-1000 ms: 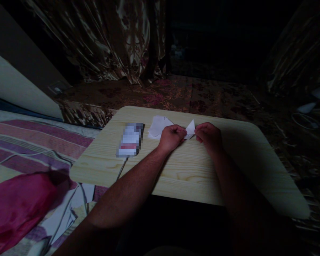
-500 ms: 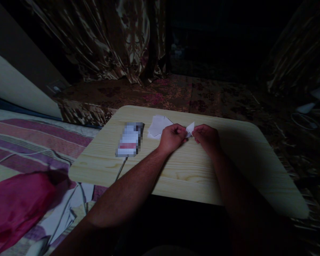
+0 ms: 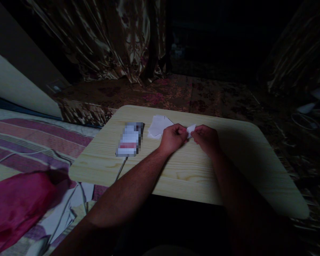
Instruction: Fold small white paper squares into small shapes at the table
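A small folded piece of white paper [image 3: 190,129] is pinched between both my hands over the far middle of a light wooden table [image 3: 192,170]. My left hand [image 3: 172,138] is closed on its left side. My right hand [image 3: 206,138] is closed on its right side, fingertips almost touching the left hand. Only a small corner of the paper shows between the fingers. Just behind my left hand lies a little stack of white paper sheets [image 3: 158,126] flat on the table.
A phone [image 3: 129,139] with a cable lies on the table left of the sheets. A striped bedsheet [image 3: 29,142] and a magenta cloth [image 3: 18,202] are at the left. Patterned curtains [image 3: 104,39] and a carpet [image 3: 176,94] lie beyond the table. The room is dim.
My right hand has moved left toward my left hand, and the paper between them now shows a much smaller visible part, folded in on itself.
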A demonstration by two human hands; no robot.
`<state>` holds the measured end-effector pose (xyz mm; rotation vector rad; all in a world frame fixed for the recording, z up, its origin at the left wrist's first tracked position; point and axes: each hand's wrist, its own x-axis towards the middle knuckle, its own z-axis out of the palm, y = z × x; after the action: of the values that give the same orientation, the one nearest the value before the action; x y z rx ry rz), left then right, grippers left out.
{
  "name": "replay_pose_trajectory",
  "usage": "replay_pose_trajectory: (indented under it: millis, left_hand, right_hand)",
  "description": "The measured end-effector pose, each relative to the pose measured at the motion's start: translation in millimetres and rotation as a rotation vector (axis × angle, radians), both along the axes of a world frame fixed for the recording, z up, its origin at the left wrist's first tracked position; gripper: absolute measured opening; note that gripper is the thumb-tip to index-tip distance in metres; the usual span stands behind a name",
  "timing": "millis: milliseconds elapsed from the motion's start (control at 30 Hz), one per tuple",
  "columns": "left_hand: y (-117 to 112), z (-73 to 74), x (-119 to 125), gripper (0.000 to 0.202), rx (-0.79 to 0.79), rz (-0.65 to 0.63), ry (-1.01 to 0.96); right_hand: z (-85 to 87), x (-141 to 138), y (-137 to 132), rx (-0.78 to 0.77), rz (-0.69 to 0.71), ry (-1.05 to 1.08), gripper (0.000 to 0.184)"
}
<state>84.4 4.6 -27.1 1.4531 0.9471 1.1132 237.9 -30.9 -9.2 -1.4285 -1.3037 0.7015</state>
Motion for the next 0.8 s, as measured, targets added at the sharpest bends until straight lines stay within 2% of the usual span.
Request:
replay_pose_trajectory:
  millis: [200, 800]
  left_hand:
    - [0.7, -2.1, 0.5, 0.018, 0.025, -0.019, -0.001]
    - [-1.4, 2.6, 2.5, 0.021, -0.068, -0.052, -0.057]
  right_hand:
    - [1.2, -0.4, -1.4, 0.006, -0.013, -0.056, 0.013]
    - [0.0, 1.0, -1.1, -0.005, -0.008, -0.095, 0.015]
